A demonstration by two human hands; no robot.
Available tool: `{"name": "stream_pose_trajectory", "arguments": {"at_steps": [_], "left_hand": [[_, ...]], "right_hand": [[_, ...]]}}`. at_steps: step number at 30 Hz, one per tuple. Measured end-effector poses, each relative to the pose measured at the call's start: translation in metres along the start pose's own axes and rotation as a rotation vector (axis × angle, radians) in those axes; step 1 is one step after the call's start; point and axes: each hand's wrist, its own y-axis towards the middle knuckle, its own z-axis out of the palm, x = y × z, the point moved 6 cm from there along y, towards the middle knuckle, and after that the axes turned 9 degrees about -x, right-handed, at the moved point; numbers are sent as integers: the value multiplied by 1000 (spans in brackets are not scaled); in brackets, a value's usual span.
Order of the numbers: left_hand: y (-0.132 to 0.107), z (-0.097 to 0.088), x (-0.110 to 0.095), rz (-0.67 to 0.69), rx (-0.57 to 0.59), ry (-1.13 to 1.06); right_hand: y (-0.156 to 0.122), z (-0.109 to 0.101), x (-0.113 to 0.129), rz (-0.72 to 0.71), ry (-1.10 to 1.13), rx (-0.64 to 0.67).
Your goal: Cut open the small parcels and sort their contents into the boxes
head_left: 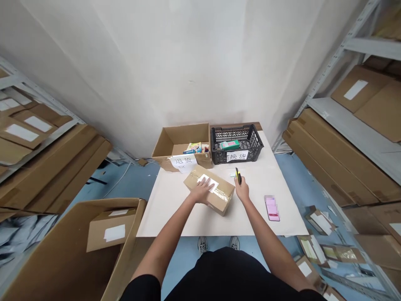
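While two storage racks stand apart on either side, one at left (59, 137) and one at right (332, 115), a single pale-covered worktop (169, 217) sits between them. One big open carton (62, 242) stands beside the worktop's front left corner, with a labelled box (97, 239) visible inside it. Next in size is one open cardboard box (205, 161) at the back left corner, a written paper sheet (183, 161) on its front and several colourful packets (194, 147) inside, too overlapped to count. Just beside it, at the back right corner, is one black plastic crate (256, 151), also with one written sheet (237, 156), holding a green-and-pink package (230, 145).

One taped parcel (224, 200) lies slantwise near the middle of the worktop, its far end just in front of the cardboard box and its near end angled toward the front right corner. Two hands are at work. The left hand (202, 190) lies on top of the parcel, fingers spread over its one white label (214, 185). The right hand (242, 190), just past the parcel's right end, has its fingers wrapped around one yellow-and-black cutter (238, 176), which points toward the back edge. One phone (272, 209) lies screen up near the right edge, toward the front. Smallest is one pale slip (232, 175) in front of the crate.
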Motion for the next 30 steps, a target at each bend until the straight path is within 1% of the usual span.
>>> {"name": "stream_pose_trajectory", "arguments": {"at_steps": [1, 3, 6, 8, 10, 12, 16, 19, 24, 28, 30], "left_hand": [[3, 5, 4, 5, -7, -12], [9, 18, 4, -43, -57, -34], [15, 35, -11, -191, -154, -17], [15, 42, -24, -282, -189, 15], [13, 46, -37, -327, -195, 38], [10, 46, -44, -340, -183, 49], [5, 44, -46, -358, -162, 55], [5, 44, -46, -367, -161, 64], [11, 45, -45, -370, -148, 58], [11, 43, -40, -374, -148, 62], [10, 42, -42, -374, -154, 65]], "right_hand": [[-11, -2, -15, 42, 27, 34], [-31, -4, -43, 127, 94, 102], [-47, -9, -76, 207, 168, 170], [-49, -13, -87, 239, 176, 203], [-44, -17, -89, 252, 165, 232], [-35, -19, -85, 237, 141, 252], [-14, -16, -74, 189, 71, 307], [-10, -9, -73, 182, 86, 367], [-24, -7, -83, 223, 139, 436], [-41, -13, -93, 203, 154, 486], [-47, -15, -98, 211, 149, 500]]}}
